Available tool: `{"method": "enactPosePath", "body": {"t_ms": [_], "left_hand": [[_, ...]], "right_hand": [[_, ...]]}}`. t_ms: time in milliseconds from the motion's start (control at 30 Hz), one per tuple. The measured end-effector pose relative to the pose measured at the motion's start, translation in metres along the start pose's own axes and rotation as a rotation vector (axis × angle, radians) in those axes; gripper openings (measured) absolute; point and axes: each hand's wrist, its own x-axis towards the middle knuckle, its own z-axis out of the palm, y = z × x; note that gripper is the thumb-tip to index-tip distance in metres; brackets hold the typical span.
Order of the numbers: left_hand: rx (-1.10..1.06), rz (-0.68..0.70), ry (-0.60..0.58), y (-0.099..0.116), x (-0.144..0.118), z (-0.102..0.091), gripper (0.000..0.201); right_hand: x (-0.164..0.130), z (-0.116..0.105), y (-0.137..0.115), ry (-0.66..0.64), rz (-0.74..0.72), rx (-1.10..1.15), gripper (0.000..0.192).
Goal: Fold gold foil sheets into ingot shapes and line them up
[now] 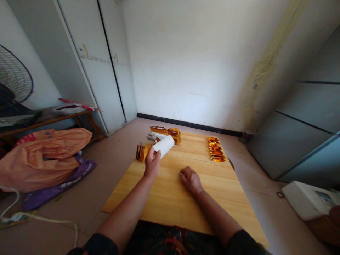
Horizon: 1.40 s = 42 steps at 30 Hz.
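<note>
Wooden board (186,198), pale and bare in the middle, lay flat on the tiled floor and served as the work surface. At its far left edge sat a small stack of gold foil paper (142,151), and beyond it a larger gold foil bundle (167,134) with white sheets beside it. A row of folded gold foil pieces (215,149) lay along the far right side of the board, well apart from both hands. Nothing stood between the hands and these piles.

The left hand (152,163) was raised above the far left part of the board, thumb and fingers pinched on the near edge of a white paper sheet (164,145), which curled away toward the far bundle. The right hand (190,180) rested on the board near centre, fingers curled under in a loose fist, holding nothing visible.

Left of the board lay an orange bag (45,156) over a purple one (61,184); whether either held anything could not be told. A white box (308,200) sat at the right.
</note>
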Motion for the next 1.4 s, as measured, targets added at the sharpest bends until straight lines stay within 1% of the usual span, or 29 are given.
{"method": "enactPosePath", "body": {"t_ms": [33, 100, 167, 200, 300, 333, 400, 467, 500, 600, 667, 733, 800, 867, 933, 1000, 1067, 1133, 1200, 1267, 1300, 1333, 1367, 1400], "left_hand": [[-0.138, -0.051, -0.070, 0.004, -0.005, 0.006, 0.029], [-0.300, -0.112, -0.178, 0.008, -0.015, 0.015, 0.032], [-0.347, -0.135, -0.271, 0.008, -0.024, 0.021, 0.031], [-0.338, -0.141, -0.314, 0.006, -0.029, 0.023, 0.028], [-0.231, -0.148, -0.388, -0.001, -0.045, 0.025, 0.015], [-0.189, -0.156, -0.428, -0.003, -0.050, 0.025, 0.012], [-0.190, -0.152, -0.527, -0.009, -0.060, 0.027, 0.008], [-0.196, -0.131, -0.588, -0.013, -0.068, 0.029, 0.011], [-0.178, -0.123, -0.605, -0.015, -0.072, 0.030, 0.013], [-0.200, -0.163, -0.604, -0.018, -0.082, 0.036, 0.017], [-0.279, -0.238, -0.555, -0.017, -0.086, 0.041, 0.018], [-0.417, -0.359, -0.452, -0.012, -0.087, 0.046, 0.017], [-0.642, -0.518, -0.311, -0.004, -0.085, 0.051, 0.018], [-0.843, -0.671, -0.251, 0.006, -0.080, 0.055, 0.018], [-0.958, -0.740, -0.206, 0.013, -0.075, 0.059, 0.017], [-1.023, -0.769, -0.203, 0.016, -0.073, 0.061, 0.014], [-1.040, -0.794, -0.231, 0.015, -0.076, 0.061, 0.014], [-1.022, -0.792, -0.285, 0.011, -0.081, 0.060, 0.019], [-0.977, -0.762, -0.332, 0.007, -0.086, 0.055, 0.024], [-0.926, -0.716, -0.347, 0.005, -0.088, 0.048, 0.029], [-0.897, -0.689, -0.352, 0.005, -0.087, 0.045, 0.031], [-0.866, -0.665, -0.359, 0.004, -0.085, 0.041, 0.033], [-0.834, -0.646, -0.362, 0.004, -0.082, 0.038, 0.034], [-0.800, -0.634, -0.363, 0.004, -0.079, 0.035, 0.037]], "right_hand": [[0.002, -0.003, 0.001, 0.040, 0.075, 0.140, 0.021], [0.008, -0.009, 0.003, 0.121, 0.268, 0.412, 0.029], [0.012, -0.018, 0.004, 0.146, 0.426, 0.640, 0.037], [0.014, -0.022, 0.004, 0.138, 0.462, 0.734, 0.041], [0.013, -0.034, 0.005, 0.101, 0.455, 0.913, 0.060], [0.012, -0.036, 0.006, 0.097, 0.441, 0.940, 0.062], [0.007, -0.040, 0.007, 0.084, 0.426, 0.964, 0.057], [0.002, -0.040, 0.009, 0.043, 0.441, 0.982, 0.050], [-0.001, -0.040, 0.010, 0.025, 0.464, 0.991, 0.049], [-0.007, -0.035, 0.013, 0.030, 0.517, 1.019, 0.054], [-0.008, -0.030, 0.014, 0.070, 0.506, 1.024, 0.056], [-0.007, -0.026, 0.014, 0.134, 0.494, 1.026, 0.063], [-0.006, -0.022, 0.012, 0.224, 0.518, 1.025, 0.075], [-0.005, -0.019, 0.007, 0.299, 0.578, 1.059, 0.084], [-0.004, -0.017, -0.001, 0.306, 0.650, 1.161, 0.085], [-0.003, -0.015, -0.010, 0.235, 0.706, 1.298, 0.079], [-0.002, -0.013, -0.018, 0.165, 0.724, 1.388, 0.070], [0.000, -0.011, -0.021, 0.171, 0.709, 1.418, 0.059], [0.003, -0.011, -0.019, 0.240, 0.682, 1.394, 0.051], [0.005, -0.014, -0.014, 0.318, 0.660, 1.330, 0.050], [0.006, -0.016, -0.011, 0.334, 0.653, 1.291, 0.051], [0.006, -0.019, -0.008, 0.325, 0.646, 1.256, 0.051], [0.006, -0.023, -0.005, 0.282, 0.639, 1.229, 0.051], [0.007, -0.027, -0.002, 0.208, 0.630, 1.212, 0.052]]}}
